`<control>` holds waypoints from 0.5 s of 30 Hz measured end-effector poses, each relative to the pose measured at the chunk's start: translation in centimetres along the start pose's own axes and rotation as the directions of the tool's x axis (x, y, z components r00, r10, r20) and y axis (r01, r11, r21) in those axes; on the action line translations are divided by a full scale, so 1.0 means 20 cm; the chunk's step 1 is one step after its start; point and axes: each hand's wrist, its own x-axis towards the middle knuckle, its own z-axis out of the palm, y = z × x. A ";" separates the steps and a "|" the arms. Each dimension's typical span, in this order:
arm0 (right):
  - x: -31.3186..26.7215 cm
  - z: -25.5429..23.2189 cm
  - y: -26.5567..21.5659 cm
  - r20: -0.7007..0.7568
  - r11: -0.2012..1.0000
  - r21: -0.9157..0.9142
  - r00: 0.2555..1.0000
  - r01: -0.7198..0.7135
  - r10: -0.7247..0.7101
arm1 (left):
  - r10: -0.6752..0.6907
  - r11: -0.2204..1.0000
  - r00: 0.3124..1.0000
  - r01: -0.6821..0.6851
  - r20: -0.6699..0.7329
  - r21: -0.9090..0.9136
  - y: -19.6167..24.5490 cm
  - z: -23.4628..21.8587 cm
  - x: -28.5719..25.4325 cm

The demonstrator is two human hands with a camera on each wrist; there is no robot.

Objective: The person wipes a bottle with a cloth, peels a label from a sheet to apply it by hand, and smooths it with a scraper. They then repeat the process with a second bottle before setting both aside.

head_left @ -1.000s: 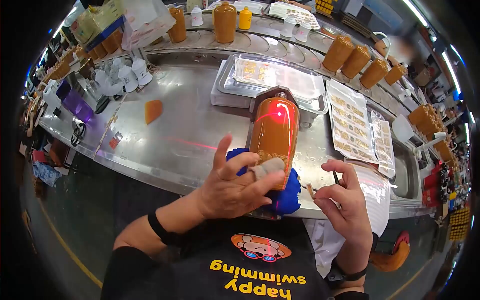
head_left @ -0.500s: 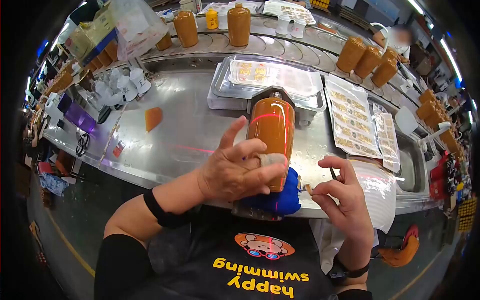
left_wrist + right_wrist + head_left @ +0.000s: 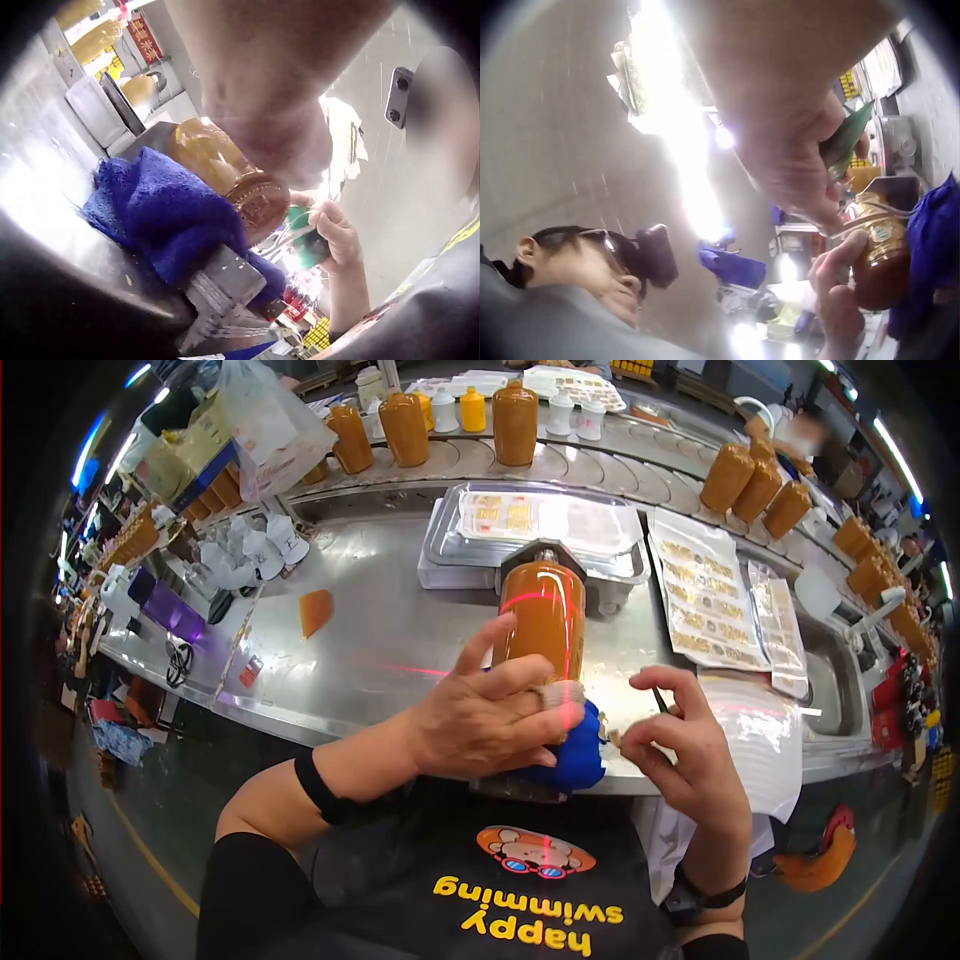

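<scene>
A glossy brown bottle (image 3: 540,622) lies at a slant over a blue cloth (image 3: 578,752), its neck pointing away. My left hand (image 3: 490,715) rests across its lower part, fingers spread, with a beige wrap (image 3: 562,698) on one finger. In the right wrist view that hand's fingertips touch the bottle (image 3: 883,277) beside a gold band. Just right of the base, my right hand (image 3: 692,750) pinches a small pale strip (image 3: 613,738) between thumb and finger. A green and dark object (image 3: 306,244) sits in its grip, its kind unclear.
Behind the bottle stands a metal tray (image 3: 440,545) with printed sheets. More gold-printed sheets (image 3: 708,595) lie right, near a sink (image 3: 835,685). An orange piece (image 3: 316,612) and a purple bottle (image 3: 170,610) are left. Brown bottles (image 3: 515,425) stand along the conveyor behind.
My left hand has shifted slightly right over the bottle's base, its raised finger now lower against the bottle. The right hand keeps its pinch. Bottles on the conveyor stand further right in view.
</scene>
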 end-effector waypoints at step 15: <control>0.15 -0.01 -0.17 0.088 0.990 -0.106 0.993 0.091 -0.081 | -0.483 0.824 0.872 0.426 -0.072 -0.373 0.07 -0.13 -0.13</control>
